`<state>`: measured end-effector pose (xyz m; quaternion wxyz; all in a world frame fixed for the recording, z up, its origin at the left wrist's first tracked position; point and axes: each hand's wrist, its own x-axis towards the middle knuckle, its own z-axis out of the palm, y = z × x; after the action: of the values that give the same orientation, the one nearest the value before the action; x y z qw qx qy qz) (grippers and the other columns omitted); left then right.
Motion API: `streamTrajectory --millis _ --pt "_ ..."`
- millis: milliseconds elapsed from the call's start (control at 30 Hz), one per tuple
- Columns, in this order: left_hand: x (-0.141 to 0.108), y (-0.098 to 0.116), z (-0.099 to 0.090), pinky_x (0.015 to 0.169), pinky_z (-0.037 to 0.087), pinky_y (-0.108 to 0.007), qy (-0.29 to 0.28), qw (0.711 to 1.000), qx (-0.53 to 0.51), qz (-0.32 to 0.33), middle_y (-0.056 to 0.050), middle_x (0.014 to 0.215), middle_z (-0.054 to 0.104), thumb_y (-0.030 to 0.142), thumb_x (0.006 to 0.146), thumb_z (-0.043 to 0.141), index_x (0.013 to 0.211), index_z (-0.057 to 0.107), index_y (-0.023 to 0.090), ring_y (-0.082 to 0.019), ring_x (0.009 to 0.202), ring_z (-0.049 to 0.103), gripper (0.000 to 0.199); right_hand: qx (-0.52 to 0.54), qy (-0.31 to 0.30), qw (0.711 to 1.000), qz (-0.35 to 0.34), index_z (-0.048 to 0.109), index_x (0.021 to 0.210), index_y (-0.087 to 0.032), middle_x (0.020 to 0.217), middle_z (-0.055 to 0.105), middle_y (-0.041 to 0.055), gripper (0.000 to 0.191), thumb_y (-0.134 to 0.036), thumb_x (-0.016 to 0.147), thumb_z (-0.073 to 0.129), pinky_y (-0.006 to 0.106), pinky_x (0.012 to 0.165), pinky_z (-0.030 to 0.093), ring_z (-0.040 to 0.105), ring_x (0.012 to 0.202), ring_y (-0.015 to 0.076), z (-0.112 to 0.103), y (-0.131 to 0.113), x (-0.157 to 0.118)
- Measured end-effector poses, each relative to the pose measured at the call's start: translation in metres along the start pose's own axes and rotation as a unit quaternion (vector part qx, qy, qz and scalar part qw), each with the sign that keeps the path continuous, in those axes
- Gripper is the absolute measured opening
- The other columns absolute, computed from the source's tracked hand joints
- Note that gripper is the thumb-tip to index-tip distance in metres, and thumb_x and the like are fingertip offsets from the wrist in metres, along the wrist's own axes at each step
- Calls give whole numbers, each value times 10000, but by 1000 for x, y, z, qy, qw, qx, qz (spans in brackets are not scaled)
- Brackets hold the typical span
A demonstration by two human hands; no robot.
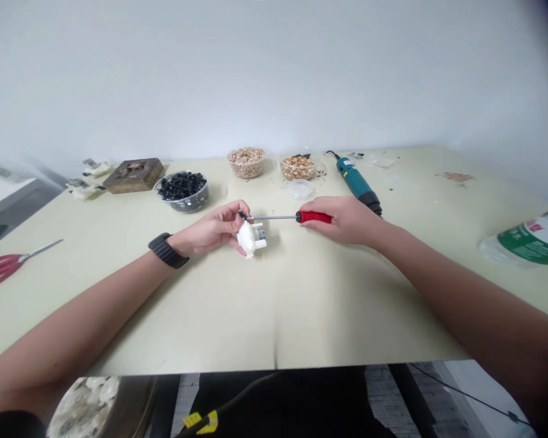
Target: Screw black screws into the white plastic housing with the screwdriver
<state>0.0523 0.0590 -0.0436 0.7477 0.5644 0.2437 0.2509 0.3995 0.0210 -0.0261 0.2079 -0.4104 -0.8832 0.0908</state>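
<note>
My left hand point(217, 229) grips a white plastic part point(247, 238) with short posts facing right, near the middle of the table. A small black piece point(242, 215) shows at the fingertips, at the top of the part. The red handle of a screwdriver point(314, 216) is wrapped in my right hand point(340, 220). Its metal shaft lies level and points left, the tip reaching the black piece by my left fingers. Whether the tip sits inside the piece is too small to tell.
Behind my hands stand a bowl of black pieces point(182, 190), two tubs of small parts point(246, 162) and a green power tool point(358, 184). Red scissors point(4, 267) lie left. A metal block point(134, 175) rests at the back left, a green-labelled container point(530, 239) at the right.
</note>
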Motion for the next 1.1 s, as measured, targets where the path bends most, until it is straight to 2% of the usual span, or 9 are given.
streamTrajectory --millis 233,400,533,667,933,1100 --pt "0 -1 1 679 719 -413 -6 1000 -6 9 4 1000 655 267 881 837 1100 564 236 -175 804 716 352 17 0 1000 -2 765 1154 -208 1155 776 79 350 -479 1044 573 326 900 487 709 1027 244 -3 -1 1" --pt "-1 -2 0 705 723 -454 -17 1000 10 7 -3 1018 650 316 896 830 1112 566 236 -199 842 736 350 6 11 1000 8 763 1136 -209 1121 778 72 320 -464 1001 626 332 877 480 706 994 248 -2 -2 1" --pt "-1 -2 1 696 723 -427 -21 1000 17 10 -14 1026 644 309 909 818 1104 561 221 -192 837 736 335 -20 22 999 20 743 1122 -224 1062 771 46 280 -433 945 685 308 788 456 687 897 217 -2 -2 0" --pt "-1 -1 2 690 720 -394 -29 999 22 8 -22 1022 653 279 901 824 1080 554 211 -183 823 732 330 -32 48 998 19 738 1026 -215 960 755 38 204 -380 930 666 290 725 427 657 818 190 -3 -3 -1" --pt "0 -3 1 674 684 -261 -51 998 31 17 -28 1044 664 232 912 805 1063 582 191 -141 802 721 273 17 46 999 6 769 1000 -204 959 765 41 187 -335 906 674 282 734 451 666 819 183 -4 -1 -1" --pt "-1 -2 3 678 661 -230 -53 998 37 12 -35 1035 684 239 905 815 1056 584 184 -141 813 724 282 70 40 997 -5 794 968 -186 981 785 44 195 -326 874 697 278 784 503 709 862 184 -7 -2 0"
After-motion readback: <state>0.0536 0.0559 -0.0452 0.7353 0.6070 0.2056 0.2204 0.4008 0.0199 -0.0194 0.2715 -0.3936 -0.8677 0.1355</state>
